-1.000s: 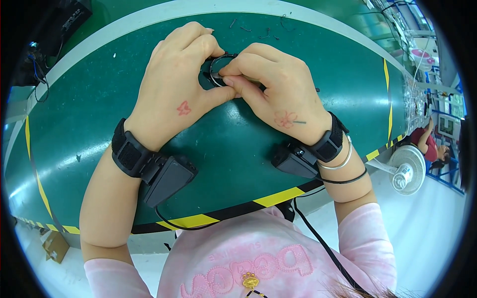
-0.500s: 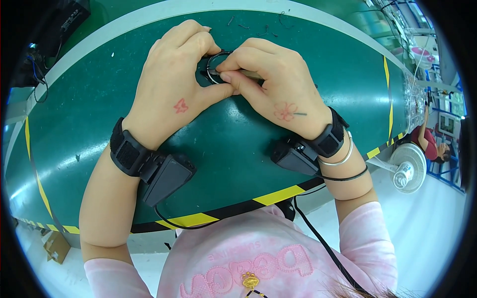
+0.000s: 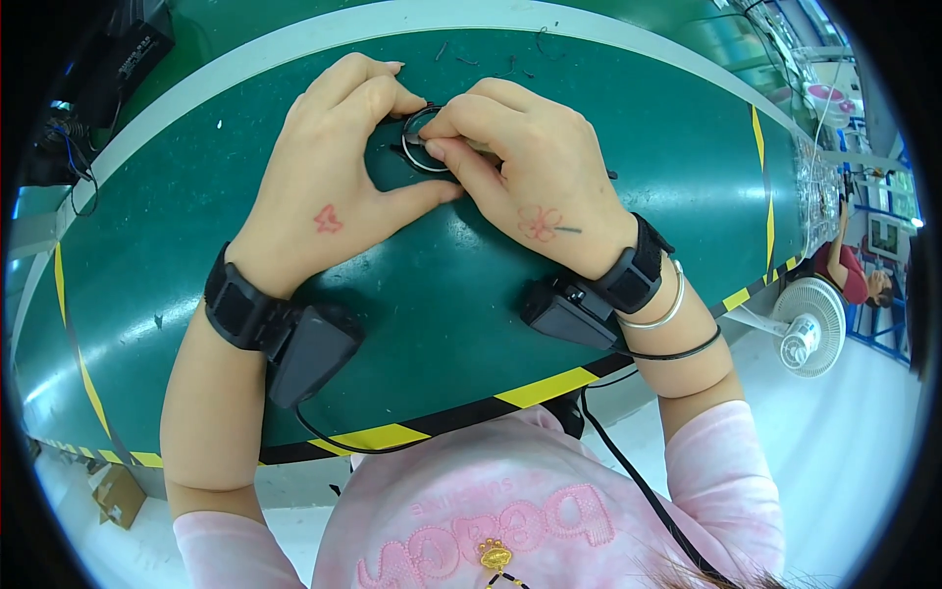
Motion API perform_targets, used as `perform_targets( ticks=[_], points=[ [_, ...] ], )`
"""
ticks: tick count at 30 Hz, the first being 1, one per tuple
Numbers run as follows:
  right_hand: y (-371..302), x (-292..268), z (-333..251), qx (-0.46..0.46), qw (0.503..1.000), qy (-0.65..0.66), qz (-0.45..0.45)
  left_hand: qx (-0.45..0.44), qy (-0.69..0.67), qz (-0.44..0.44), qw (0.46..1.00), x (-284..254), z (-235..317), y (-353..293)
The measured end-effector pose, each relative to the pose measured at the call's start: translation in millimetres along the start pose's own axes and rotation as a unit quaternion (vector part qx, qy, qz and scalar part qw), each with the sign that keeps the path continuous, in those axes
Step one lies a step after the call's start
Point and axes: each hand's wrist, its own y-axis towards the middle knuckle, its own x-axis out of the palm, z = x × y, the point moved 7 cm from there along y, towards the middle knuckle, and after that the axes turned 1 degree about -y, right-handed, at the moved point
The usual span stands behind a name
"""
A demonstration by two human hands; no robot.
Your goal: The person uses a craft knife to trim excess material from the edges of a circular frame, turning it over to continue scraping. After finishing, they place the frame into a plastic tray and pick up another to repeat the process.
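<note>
A black ring-shaped part with a bright silver inner rim (image 3: pixel 406 155) lies between my hands, partly hidden by fingers. My left hand (image 3: pixel 329 162) curves round its left side, with the index fingertip on the upper edge and the thumb along the lower edge. Thumb and forefinger of my right hand (image 3: pixel 535 147) are pinched together over the ring's right side. A small greyish flat tip (image 3: pixel 414 139) shows at that pinch, inside the ring. The rest of the thing held there is hidden under the hand.
Several dark thread-like scraps (image 3: pixel 510 67) lie on the green table (image 3: pixel 432 324) beyond my hands. Yellow-black tape (image 3: pixel 545 386) marks the near edge. A black box with cables (image 3: pixel 128 59) is at far left, a white fan (image 3: pixel 810 329) and a person (image 3: pixel 856 275) at right.
Both hands have shifted slightly left, and the ring shows more openly between them. The right fingertips stay pinched at the ring, and the left hand still frames it.
</note>
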Motion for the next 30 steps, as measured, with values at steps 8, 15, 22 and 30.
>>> perform_targets(
  ticks=[8,15,22,30],
  points=[
    [0.1,-1.8,3.5,-0.025,0.999,0.041,-0.02,-0.002,-0.005,-0.024,1.0,0.8,-3.7,-1.9],
    [2.1,1.3,-1.9,-0.021,1.0,-0.005,-0.019,-0.018,0.046,-0.004,0.999,0.1,-3.0,-5.3],
    [3.0,3.9,-1.2,-0.012,1.0,-0.017,-0.006,-0.021,0.042,0.003,0.999,0.8,-2.4,-3.9],
    [0.9,-0.2,4.8,-0.017,0.998,0.06,-0.013,-0.023,0.05,0.003,0.998,1.0,-3.8,-5.3]
  ],
)
